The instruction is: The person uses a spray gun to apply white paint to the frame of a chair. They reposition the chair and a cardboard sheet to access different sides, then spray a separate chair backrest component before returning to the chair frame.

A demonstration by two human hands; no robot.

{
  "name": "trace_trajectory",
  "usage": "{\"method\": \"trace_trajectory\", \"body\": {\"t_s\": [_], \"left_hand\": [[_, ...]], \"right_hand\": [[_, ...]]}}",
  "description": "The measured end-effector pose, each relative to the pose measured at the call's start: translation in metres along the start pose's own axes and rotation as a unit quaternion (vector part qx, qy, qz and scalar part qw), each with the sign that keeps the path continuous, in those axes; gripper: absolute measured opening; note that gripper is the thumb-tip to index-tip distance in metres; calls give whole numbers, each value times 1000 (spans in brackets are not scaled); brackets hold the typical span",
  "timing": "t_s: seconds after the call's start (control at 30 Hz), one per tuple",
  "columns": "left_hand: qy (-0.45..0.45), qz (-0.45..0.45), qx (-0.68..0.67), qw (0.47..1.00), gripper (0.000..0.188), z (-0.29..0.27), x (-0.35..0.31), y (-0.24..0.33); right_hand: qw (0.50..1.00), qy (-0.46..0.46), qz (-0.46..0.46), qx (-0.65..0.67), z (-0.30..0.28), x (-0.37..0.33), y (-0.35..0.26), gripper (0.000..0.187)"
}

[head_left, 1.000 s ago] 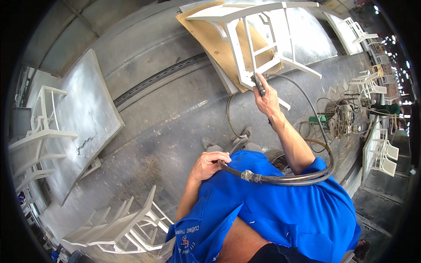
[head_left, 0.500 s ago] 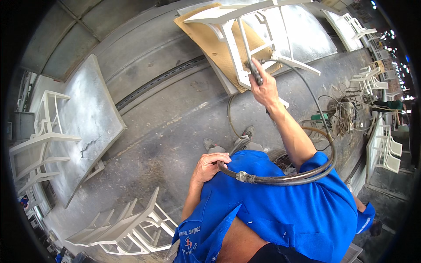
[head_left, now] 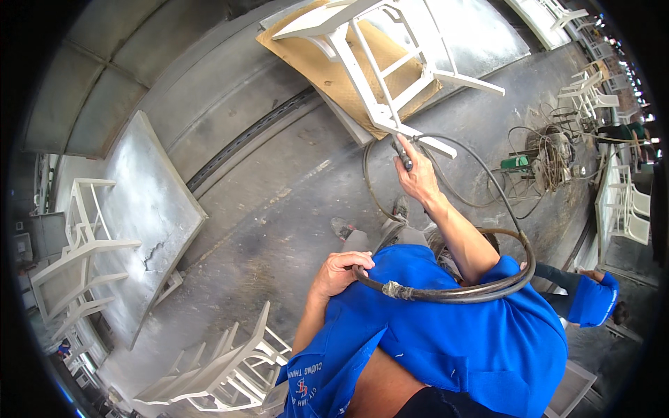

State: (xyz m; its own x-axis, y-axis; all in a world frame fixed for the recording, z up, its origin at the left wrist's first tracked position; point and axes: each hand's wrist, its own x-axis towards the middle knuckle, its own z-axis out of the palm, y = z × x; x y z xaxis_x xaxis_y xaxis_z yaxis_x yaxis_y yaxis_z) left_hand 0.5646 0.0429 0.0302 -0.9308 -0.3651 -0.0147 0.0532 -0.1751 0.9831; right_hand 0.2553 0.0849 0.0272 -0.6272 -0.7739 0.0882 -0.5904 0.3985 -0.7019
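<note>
Grey floor [head_left: 275, 223], white chair [head_left: 357, 75], dark hose [head_left: 453, 295]

Floor scuffed and stained, spread across most of the view. Pale board [head_left: 481, 35] at the top, a second board [head_left: 164, 216] off to the left, cracked near its lower part. Person wears a blue shirt [head_left: 446, 341], open at the neck. A co-worker [head_left: 592, 303], also in blue, is partly visible behind the person's right side.

White chair lies ahead of the person, on brown cardboard [head_left: 306, 66] over the pale board. Legs and crossbars face the person; cannot tell whether it rests on its side. Other chairs [head_left: 198, 376] are bunched at lower left.

Dark hose runs in a wide loop across the shirt front, bends round at the right elbow, then climbs toward the right hand [head_left: 419, 180]. Taped joint [head_left: 398, 290] on the loop, near the left hand [head_left: 341, 273]. Tangle of hoses [head_left: 550, 160] on the floor at right; green box [head_left: 514, 162] just beside it.

Left hand: fingers curled over the hose, gripping it close to the shirt. Right hand: fingers wrapped around the dark handle of a hand tool [head_left: 403, 156], held just beside the chair's near leg. Contact between tool and chair: cannot tell.

Shoe [head_left: 341, 228] visible below, between board and hose.
</note>
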Motion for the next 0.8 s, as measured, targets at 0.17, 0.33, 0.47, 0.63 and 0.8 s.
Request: {"method": "trace_trajectory", "body": {"t_s": [0.17,0.33,0.47,0.63,0.8], "left_hand": [[6,-12,36,999,28,3,-3,9],[46,-39,38,997,26,15,-9,11],[70,-28,11,997,23,25,-12,12],[74,-31,32,996,21,31,-8,13],[47,-26,38,998,19,42,9,11]], "right_hand": [[986,98,-120,60,0,61,-20,53],[973,129,-154,110,-16,116,-46,51],[969,145,-163,117,-28,124,-56,51],[978,113,-143,100,-29,97,-38,54],[997,22,-35,65,-37,24,8,57]]}}
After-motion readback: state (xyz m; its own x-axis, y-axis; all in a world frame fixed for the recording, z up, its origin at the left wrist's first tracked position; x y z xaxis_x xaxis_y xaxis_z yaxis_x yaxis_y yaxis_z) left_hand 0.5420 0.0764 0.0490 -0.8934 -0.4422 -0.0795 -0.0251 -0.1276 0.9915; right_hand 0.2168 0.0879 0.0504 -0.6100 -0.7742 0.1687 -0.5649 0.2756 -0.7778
